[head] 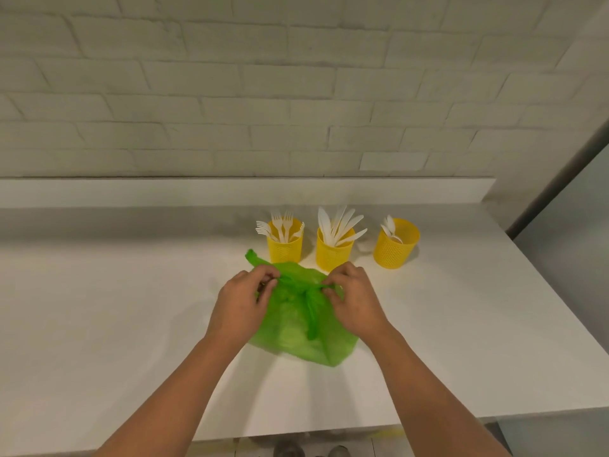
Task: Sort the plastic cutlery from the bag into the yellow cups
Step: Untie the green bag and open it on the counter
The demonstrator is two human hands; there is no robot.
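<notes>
So the white counter (115, 324) is in front of me and the green bag (296, 338) lies slumped on it right under my hands, long axis running from me toward the wall. The three yellow cups (333, 255) sit just behind it, with forks (280, 225) on the left, knives (339, 222) in the middle and spoons (389, 227) on the right. The bag's twisted neck (304, 288) runs left to right between my hands, both equally close. My left hand (242, 301) pinches its left end, fingers curled, and my right hand (354, 298) pinches the right end. Next move is probably working that twist apart. Can't tell what's inside the bag tbh.
</notes>
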